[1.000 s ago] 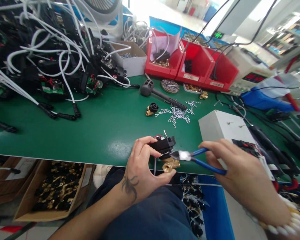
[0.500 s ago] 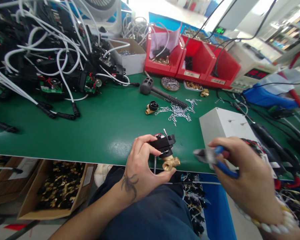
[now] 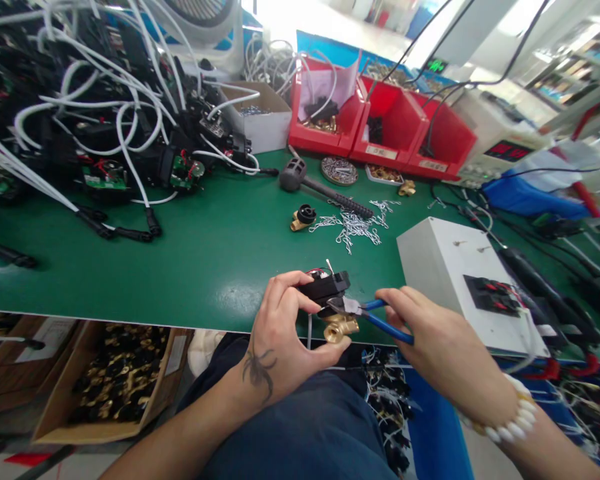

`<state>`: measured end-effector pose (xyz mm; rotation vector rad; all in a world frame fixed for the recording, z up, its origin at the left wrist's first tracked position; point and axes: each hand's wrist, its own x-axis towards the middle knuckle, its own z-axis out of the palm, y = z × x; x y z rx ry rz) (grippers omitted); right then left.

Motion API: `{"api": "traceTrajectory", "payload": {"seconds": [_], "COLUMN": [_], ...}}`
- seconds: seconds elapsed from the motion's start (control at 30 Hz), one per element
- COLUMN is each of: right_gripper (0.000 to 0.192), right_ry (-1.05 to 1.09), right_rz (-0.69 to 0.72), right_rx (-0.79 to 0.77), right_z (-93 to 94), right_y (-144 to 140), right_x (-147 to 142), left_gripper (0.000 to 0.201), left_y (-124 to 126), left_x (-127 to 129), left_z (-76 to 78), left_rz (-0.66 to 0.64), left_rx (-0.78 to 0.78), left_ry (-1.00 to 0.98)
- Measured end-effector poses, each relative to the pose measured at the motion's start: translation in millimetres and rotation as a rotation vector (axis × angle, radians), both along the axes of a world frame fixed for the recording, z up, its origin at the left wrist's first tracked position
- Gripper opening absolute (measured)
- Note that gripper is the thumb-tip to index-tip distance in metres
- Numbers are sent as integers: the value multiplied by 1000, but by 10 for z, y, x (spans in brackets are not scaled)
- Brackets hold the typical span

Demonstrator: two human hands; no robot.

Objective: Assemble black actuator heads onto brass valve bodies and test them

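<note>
Between left-hand fingers (image 3: 285,297): valve assembly (image 3: 333,307)

Legible text: none.

- Red bins (image 3: 405,127): white labels on the front edges, print too small and blurred to read.
- Power supply (image 3: 500,143): red lit digits on the front display, values unreadable.
- Green display (image 3: 436,66) behind the bins: lit digits, unreadable.
- White box (image 3: 445,257) on the table: no readable marking.
</note>
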<state>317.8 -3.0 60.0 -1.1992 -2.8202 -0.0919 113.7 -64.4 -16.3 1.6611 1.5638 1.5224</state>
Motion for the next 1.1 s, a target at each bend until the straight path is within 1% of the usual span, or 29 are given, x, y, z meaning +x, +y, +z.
{"api": "traceTrajectory", "payload": {"seconds": [0.07, 0.13, 0.17, 0.2, 0.23, 0.3, 0.33, 0.37, 0.4, 0.5, 0.53, 0.57, 0.67, 0.7, 0.73, 0.83, 0.87, 0.9, 0.93, 1.0, 1.03, 1.07, 1.1], "right_gripper": [19, 17, 17, 17, 18, 23, 25, 26, 24, 18, 17, 18, 24, 24, 23, 16, 16, 19, 22, 30, 32, 30, 27], "right_ry": [149, 346, 395, 374, 298, 85, 9, -3, 55, 347, 372, 332, 48, 12, 38, 291, 330, 309, 235, 34, -33, -41, 9], "right_rz": [-35, -122, -144, -133, -94, 16, 43, 41, 9, -122, -130, -110, 29, 53, 52, -21, -36, -39, -26, 17, 30, 26, 8], "right_rx": [62, 159, 189, 190, 159, 44, 10, 4, 25, 134, 142, 130, -21, -46, -42, 103, 138, 148, 126, 29, -3, -11, 8], "right_z": [16, 46, 50, 43, 27, -9, -19, -19, -11, 20, 17, 5, -34, -33, -21, 35, 42, 41, 31, 11, 11, 20, 38], "right_y": [6, -5, -10, -12, -9, 6, 13, 18, 18, -6, -16, -22, -20, -15, -11, -4, -1, 2, 6, 16, 19, 19, 15], "right_x": [4, 7, 7, 8, 8, 10, 11, 13, 13, 9, 5, -1, -28, -39, -50, -65, -61, -51, -36, -1, 14, 23, 26], "left_gripper": [38, 38, 38, 38, 37, 37, 37, 37, 37, 37, 37, 37, 37, 36, 37, 37, 37, 37, 37, 38, 38, 37, 37], "left_y": [3, 7, 9, 11, 12, 12, 11, 10, 10, 12, 13, 15, 17, 17, 16, 16, 15, 15, 14, 12, 11, 10, 8], "left_x": [-4, -8, -10, -11, -11, -12, -13, -14, -15, -17, -16, -14, -3, -1, 0, -6, -9, -12, -14, -13, -11, -9, -7], "left_z": [1, 1, 1, 1, 1, 1, 2, 2, 3, 2, 1, 0, -5, -7, -8, -8, -7, -5, -3, 2, 3, 4, 5], "left_rz": [-5, -10, -12, -15, -16, -15, -13, -12, -11, -17, -17, -14, -12, -12, -13, -10, -12, -14, -14, -13, -12, -13, -16], "left_rx": [1, 1, 2, 1, 2, 5, 4, 2, -2, -11, -9, -4, 18, 22, 24, 10, 5, 1, 3, 3, 2, 2, 0], "left_ry": [-5, -8, -8, -6, -4, -1, -1, -3, -6, -13, -12, -8, 29, 37, 38, -2, -14, -20, -19, -10, -6, -4, -5]}}
